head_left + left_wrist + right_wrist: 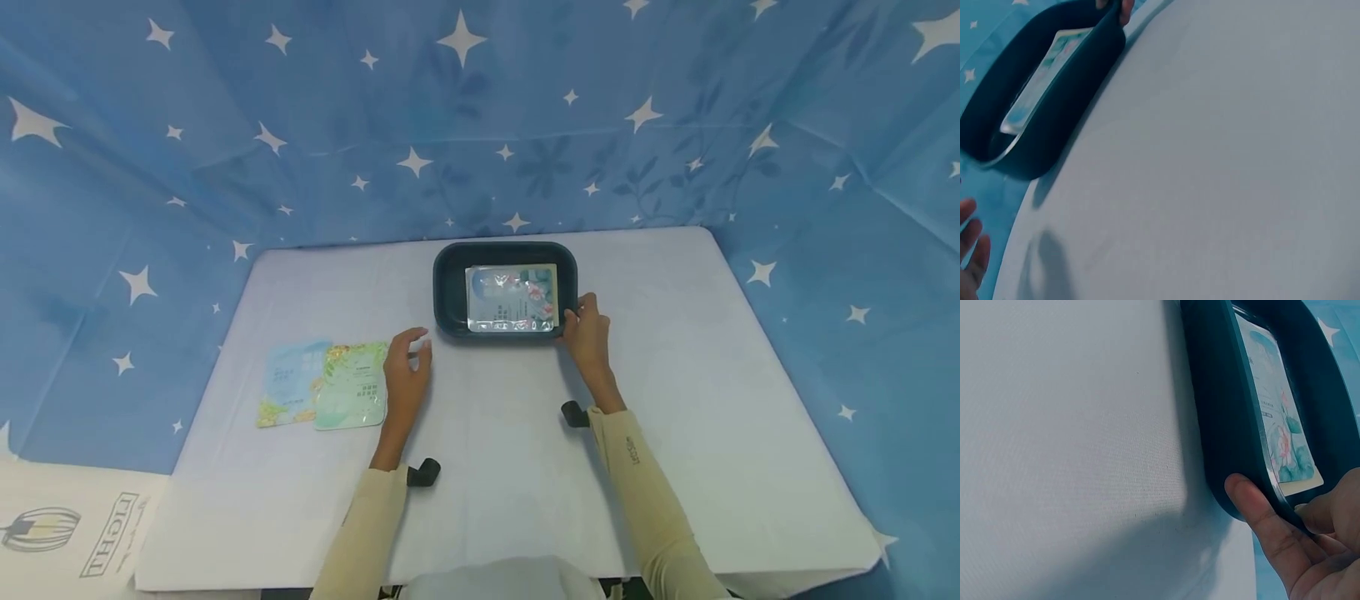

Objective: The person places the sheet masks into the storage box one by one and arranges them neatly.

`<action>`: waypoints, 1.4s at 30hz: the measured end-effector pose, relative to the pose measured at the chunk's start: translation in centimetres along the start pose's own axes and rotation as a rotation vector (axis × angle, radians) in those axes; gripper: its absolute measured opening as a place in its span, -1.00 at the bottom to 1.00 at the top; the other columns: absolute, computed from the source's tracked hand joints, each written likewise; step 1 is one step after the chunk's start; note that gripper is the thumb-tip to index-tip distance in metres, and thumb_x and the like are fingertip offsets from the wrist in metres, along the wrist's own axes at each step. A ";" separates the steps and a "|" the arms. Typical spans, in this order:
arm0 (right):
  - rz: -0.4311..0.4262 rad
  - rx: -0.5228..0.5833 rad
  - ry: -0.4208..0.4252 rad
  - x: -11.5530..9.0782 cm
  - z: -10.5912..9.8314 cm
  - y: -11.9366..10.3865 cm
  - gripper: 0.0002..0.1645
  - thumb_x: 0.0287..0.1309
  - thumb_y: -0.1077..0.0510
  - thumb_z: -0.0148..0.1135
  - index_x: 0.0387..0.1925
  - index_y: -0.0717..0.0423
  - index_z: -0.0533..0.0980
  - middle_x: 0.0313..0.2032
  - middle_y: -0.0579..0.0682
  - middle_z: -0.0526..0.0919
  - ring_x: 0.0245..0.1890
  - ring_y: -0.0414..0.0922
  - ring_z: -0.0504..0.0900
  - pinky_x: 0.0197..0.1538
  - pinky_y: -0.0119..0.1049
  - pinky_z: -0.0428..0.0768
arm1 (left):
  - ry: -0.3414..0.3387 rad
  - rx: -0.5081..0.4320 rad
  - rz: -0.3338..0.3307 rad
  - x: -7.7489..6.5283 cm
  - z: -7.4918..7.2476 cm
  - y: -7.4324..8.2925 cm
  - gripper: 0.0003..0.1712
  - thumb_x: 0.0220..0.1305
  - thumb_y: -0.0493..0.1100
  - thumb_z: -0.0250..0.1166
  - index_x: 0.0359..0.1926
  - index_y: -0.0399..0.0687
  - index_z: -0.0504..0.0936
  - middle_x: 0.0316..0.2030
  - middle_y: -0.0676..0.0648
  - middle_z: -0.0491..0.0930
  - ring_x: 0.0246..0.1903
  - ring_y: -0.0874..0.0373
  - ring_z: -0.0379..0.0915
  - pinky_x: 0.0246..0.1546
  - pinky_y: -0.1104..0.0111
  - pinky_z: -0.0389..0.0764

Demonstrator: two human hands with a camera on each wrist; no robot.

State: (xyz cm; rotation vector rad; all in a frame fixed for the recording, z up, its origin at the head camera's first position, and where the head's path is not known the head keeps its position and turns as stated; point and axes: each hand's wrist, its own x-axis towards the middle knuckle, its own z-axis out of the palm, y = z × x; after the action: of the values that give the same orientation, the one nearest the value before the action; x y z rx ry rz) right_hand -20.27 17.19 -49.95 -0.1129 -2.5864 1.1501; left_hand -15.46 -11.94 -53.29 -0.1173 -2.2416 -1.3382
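A dark rectangular plastic basin stands at the back middle of the table. Inside lies a pale blue sheet mask packet with pink lotus flowers, and a yellowish edge shows beneath it. My right hand grips the basin's front right corner; in the right wrist view the thumb is over the rim and a finger outside the wall. My left hand hovers apart from the basin, fingers loosely bent, holding nothing. Just left of it lie a green sheet mask packet and a light blue sheet mask packet, slightly overlapping.
A white cloth covers the table. Blue star-patterned fabric hangs behind it and at both sides. A cream printed cloth lies at the lower left.
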 end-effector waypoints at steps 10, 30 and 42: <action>-0.009 0.000 0.009 0.2 0.2 0.1 -0.83 0.22 0.25 0.02 -0.20 0.27 0.29 -0.34 0.37 0.59 -0.69 0.00 0.62 -0.55 -0.14 0.66 | 0.144 0.450 -0.165 -1.4 -6.3 -2.7 -0.62 0.14 -0.20 0.22 -0.02 -0.28 0.49 0.08 -0.32 0.26 0.13 -0.19 0.06 -0.01 -0.07 0.29; 0.025 -0.003 -0.002 0.7 0.3 0.4 -0.77 0.23 0.23 0.02 -0.13 0.28 0.29 -0.16 0.45 0.52 -0.44 0.14 0.65 -0.35 -0.05 0.69 | -0.096 0.621 -0.439 -1.8 -7.8 -3.3 -0.08 0.09 0.13 0.26 0.32 -0.19 0.06 0.28 -0.40 -0.04 0.29 -0.33 -0.31 0.25 -0.22 -0.09; 0.023 0.018 -0.005 0.7 0.5 0.4 -0.80 0.25 0.23 -0.02 -0.14 0.26 0.28 -0.19 0.44 0.54 -0.63 0.04 0.64 -0.52 -0.14 0.69 | -0.116 0.578 -0.415 -1.3 -7.9 -3.1 -0.01 -0.03 0.11 0.36 0.32 -0.17 0.10 0.24 -0.35 0.06 0.22 -0.26 -0.14 0.10 -0.16 0.11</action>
State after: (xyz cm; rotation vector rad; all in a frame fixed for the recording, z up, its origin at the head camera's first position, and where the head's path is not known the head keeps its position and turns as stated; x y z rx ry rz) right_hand -21.09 17.22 -50.42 -0.1365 -2.5850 1.1829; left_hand -12.28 -19.96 -53.40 0.5093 -2.7585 -0.8199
